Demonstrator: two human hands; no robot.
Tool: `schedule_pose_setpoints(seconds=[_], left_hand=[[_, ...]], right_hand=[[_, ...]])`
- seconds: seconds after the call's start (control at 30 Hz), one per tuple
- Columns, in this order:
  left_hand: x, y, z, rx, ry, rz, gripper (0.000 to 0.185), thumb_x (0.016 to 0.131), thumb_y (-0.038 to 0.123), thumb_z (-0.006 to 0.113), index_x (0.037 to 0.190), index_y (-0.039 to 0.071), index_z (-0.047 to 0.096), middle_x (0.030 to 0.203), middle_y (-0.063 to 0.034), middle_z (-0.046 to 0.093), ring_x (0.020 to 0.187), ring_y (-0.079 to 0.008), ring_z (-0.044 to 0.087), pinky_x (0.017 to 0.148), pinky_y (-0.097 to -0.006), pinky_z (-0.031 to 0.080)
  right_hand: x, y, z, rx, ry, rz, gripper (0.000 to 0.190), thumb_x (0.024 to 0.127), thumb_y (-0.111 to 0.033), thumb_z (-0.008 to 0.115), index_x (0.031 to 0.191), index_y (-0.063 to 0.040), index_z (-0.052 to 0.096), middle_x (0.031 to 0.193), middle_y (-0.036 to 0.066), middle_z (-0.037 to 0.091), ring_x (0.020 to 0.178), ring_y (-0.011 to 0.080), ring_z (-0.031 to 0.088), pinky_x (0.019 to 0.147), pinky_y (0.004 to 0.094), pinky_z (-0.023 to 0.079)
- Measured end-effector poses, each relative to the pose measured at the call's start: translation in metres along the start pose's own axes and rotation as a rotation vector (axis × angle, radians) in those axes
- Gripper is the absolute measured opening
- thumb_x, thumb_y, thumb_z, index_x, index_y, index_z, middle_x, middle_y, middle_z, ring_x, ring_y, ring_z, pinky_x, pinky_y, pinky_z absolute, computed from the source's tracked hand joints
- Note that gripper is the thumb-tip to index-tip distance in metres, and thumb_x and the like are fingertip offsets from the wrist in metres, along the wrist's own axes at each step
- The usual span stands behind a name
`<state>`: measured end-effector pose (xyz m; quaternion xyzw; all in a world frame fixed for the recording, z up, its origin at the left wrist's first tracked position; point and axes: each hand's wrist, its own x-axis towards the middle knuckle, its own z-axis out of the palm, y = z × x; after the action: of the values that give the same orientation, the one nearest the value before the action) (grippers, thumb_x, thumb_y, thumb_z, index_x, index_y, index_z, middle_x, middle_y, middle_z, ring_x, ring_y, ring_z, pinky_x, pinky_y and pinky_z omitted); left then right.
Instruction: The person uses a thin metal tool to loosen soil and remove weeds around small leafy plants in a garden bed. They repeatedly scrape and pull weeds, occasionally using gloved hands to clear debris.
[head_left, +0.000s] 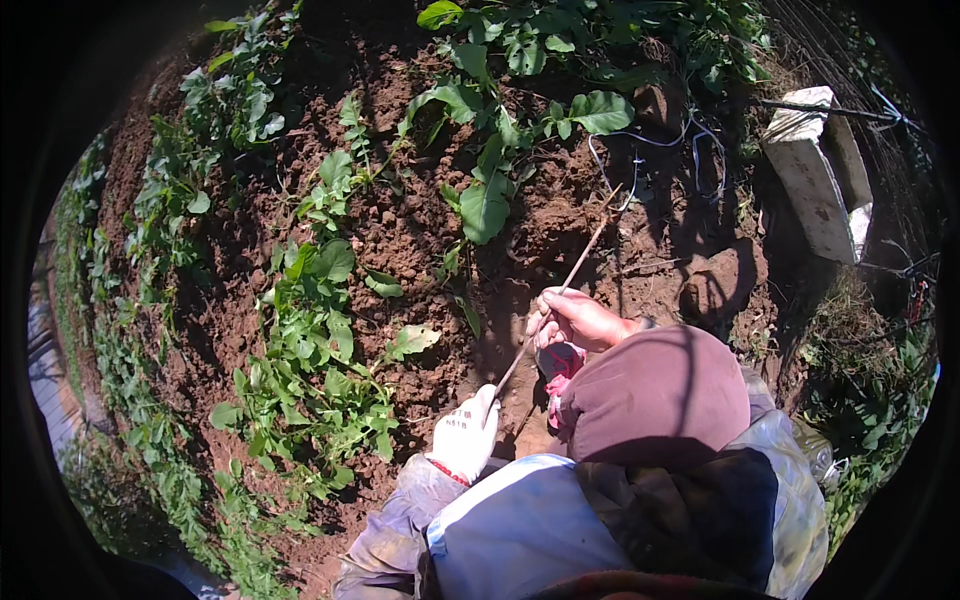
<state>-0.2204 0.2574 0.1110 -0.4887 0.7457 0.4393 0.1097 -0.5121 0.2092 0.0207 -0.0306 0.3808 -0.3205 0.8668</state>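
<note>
My left hand (466, 433), in a white glove bearing writing, grips the lower end of a thin brown stick (583, 256). Bare, my right hand (576, 319) pinches the same stick farther up, between thumb and fingers. The stick slants up and right, its far end over reddish-brown soil near a thin white string (634, 136). Pink cloth (556, 386) shows just below my right hand. Leafy green plants (330, 337) grow to the left of both hands, and a larger broad leaf (484, 208) lies above them.
A white foam box (814, 172) lies tilted at the upper right, with a dark rod across its top. Rows of plants (161, 247) run down the left side. Netting (892, 150) and weeds (877, 427) line the right edge. A shallow hollow (712, 289) marks the soil right of the stick.
</note>
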Motion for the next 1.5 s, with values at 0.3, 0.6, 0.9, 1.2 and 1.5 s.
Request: schedule_pose_setpoints(seconds=[0.3,0.6,0.9,1.2,1.5], left_hand=[[-0.051,-0.023,-0.012,-0.118,0.181,0.236,0.032,0.097,0.019,0.057,0.124,0.003,0.058,0.115,-0.0233,0.065,0.089,-0.0376,0.068,0.072,-0.0436,0.055],[-0.075,-0.017,-0.037,-0.45,0.077,-0.225,0.036,0.096,0.022,0.056,0.125,0.002,0.062,0.104,-0.0209,0.07,0.084,-0.0392,0.068,0.075,-0.045,0.055],[-0.088,-0.044,-0.011,-0.12,0.34,0.109,0.032,0.097,0.024,0.056,0.122,0.005,0.063,0.097,-0.0194,0.07,0.081,-0.0383,0.069,0.071,-0.0439,0.055],[-0.088,-0.025,-0.045,-0.294,0.213,-0.154,0.032,0.096,0.021,0.054,0.123,0.007,0.063,0.099,-0.017,0.071,0.084,-0.0348,0.07,0.074,-0.0421,0.055],[-0.088,-0.041,-0.034,-0.243,0.198,-0.181,0.032,0.096,0.019,0.053,0.124,0.005,0.062,0.107,-0.0184,0.07,0.092,-0.0359,0.069,0.081,-0.041,0.055]], right_hand=[[-0.018,-0.045,-0.064,-0.777,0.235,-0.044,0.018,0.102,-0.016,0.053,0.108,-0.005,0.065,0.103,0.012,0.071,0.087,0.012,0.068,0.077,0.0267,0.053],[0.047,-0.095,-0.087,-1.347,0.823,-0.579,0.045,0.086,-0.03,0.078,0.117,-0.001,0.064,0.115,0.021,0.066,0.106,0.0345,0.064,0.095,0.0389,0.05],[0.054,-0.094,-0.079,-1.133,0.956,-0.587,0.067,0.082,-0.042,0.083,0.123,0.003,0.054,0.102,0.018,0.066,0.095,0.0228,0.065,0.085,0.0349,0.052],[0.041,-0.091,-0.046,-1.459,0.826,-0.517,0.074,0.072,-0.042,0.088,0.123,0.001,0.056,0.113,0.021,0.062,0.11,0.0337,0.06,0.099,0.0428,0.046],[-0.011,-0.055,-0.031,-0.707,0.686,-0.737,0.053,0.082,-0.026,0.083,0.117,-0.001,0.052,0.102,0.01,0.067,0.097,0.0173,0.063,0.089,0.0345,0.052]])
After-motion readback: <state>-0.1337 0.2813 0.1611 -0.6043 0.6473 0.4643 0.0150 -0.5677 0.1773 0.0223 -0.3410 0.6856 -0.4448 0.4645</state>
